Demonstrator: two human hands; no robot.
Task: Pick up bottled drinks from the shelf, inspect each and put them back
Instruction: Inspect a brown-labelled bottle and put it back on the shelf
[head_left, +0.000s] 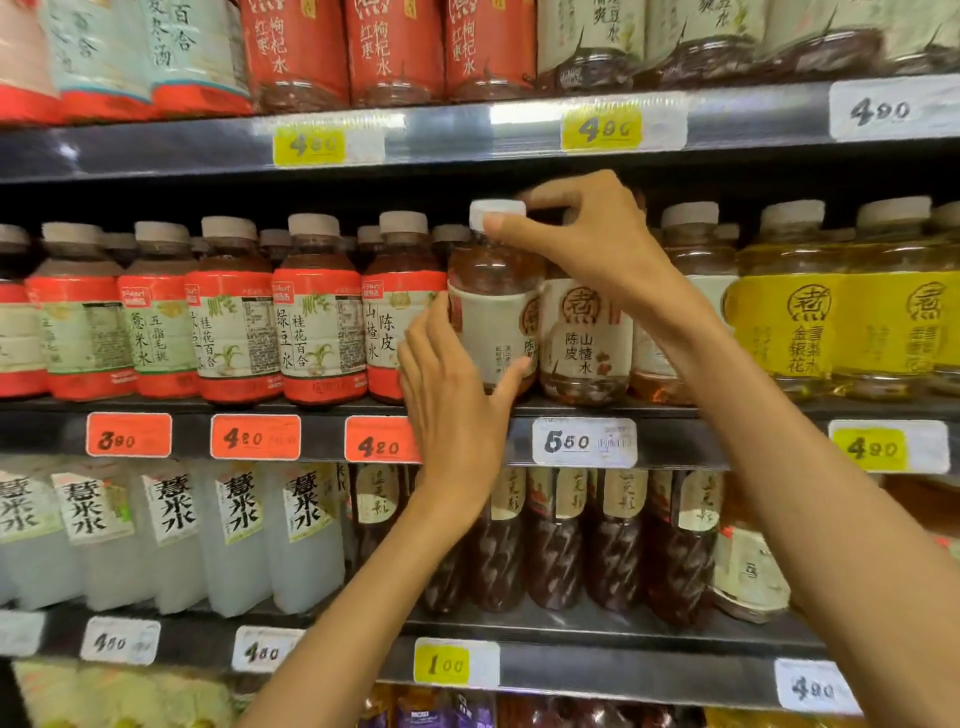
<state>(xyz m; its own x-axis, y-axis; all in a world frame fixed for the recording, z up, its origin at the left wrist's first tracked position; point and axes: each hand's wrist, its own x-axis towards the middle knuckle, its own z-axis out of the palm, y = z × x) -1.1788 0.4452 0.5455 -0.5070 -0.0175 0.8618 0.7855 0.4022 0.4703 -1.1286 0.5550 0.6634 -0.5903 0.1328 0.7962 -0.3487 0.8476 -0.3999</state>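
Price tags are clipped in three rows.

Top row: a yellow tag marked 490 (309, 146) at centre-left, a second yellow 490 tag (602, 130) to its right, and a white tag marked 490 (880, 110) at the far right.

Middle row, left to right: a red tag marked 390 (129, 435), a red tag marked 420 (254, 437), a second red 420 tag (376, 441) with its right edge hidden, a white tag marked 550 (584, 441), and a yellow-and-white 490 tag (883, 447).

Lower row: two white tags (120, 642) (262, 649) with blurred digits, a yellow tag marked 100 (442, 665), and a white tag at the far right (815, 688), also blurred.
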